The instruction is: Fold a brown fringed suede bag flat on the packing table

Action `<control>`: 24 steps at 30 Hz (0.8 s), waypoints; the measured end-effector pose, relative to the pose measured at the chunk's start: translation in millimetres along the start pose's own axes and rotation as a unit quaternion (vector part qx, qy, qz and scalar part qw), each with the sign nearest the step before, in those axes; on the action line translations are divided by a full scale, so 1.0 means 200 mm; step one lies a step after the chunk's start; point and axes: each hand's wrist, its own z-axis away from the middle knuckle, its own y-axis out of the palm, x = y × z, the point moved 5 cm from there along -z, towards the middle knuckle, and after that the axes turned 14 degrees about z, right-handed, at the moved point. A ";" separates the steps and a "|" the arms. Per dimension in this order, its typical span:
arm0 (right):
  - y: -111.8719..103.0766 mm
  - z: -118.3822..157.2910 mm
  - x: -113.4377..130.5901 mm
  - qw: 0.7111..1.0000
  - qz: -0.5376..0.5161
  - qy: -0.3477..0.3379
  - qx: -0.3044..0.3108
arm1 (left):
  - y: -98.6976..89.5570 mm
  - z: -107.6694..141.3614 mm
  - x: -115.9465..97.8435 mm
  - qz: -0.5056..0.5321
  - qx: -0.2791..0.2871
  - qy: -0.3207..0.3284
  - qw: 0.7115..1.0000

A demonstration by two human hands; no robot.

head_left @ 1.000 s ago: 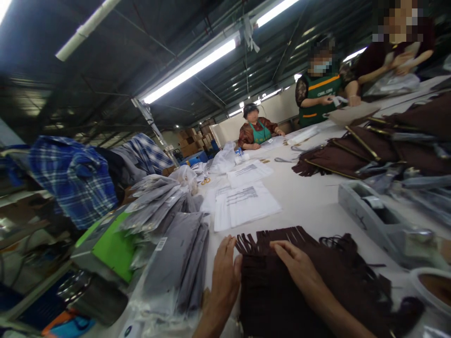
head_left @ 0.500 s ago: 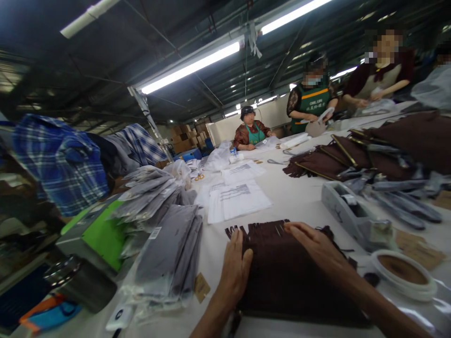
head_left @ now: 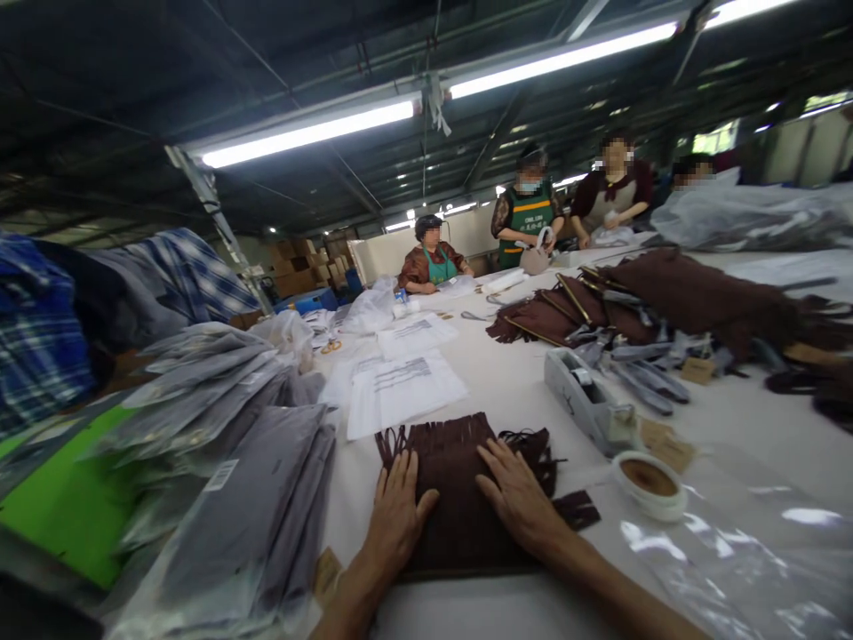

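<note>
A dark brown fringed piece (head_left: pixel 450 507) lies flat on the white table (head_left: pixel 497 382), its cut fringe pointing away from me and more strips spreading out on its right side. My left hand (head_left: pixel 398 508) rests on its left edge with the fingers spread. On the right part of the same piece lies my right hand (head_left: pixel 516 493), palm down, fingers apart. Neither hand grips anything. Just beyond the fringe are printed white sheets (head_left: pixel 406 387).
Bagged grey items (head_left: pixel 246 507) are stacked left, beside a green box (head_left: pixel 73 498). To the right are a tape dispenser (head_left: pixel 586 400), a round white container (head_left: pixel 649 484), clear plastic (head_left: pixel 746 551) and a brown fringed pile (head_left: pixel 666 298). Several people work across the table.
The view has turned right, showing more of the right side. My right hand has drawn back from the fringe's far edge, and loose strips now show on the piece's right.
</note>
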 end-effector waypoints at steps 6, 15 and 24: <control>-0.23 0.02 -0.04 0.993 -0.096 0.056 -0.042 | 0.10 0.22 -0.24 -0.034 0.031 0.247 0.968; -0.33 0.64 -0.28 0.778 -0.486 0.345 0.197 | 0.31 0.17 -0.40 -0.156 -0.052 0.284 0.945; -0.07 0.21 -0.03 0.864 -0.476 0.165 -0.012 | 0.21 0.11 -0.27 -0.104 -0.076 0.264 0.956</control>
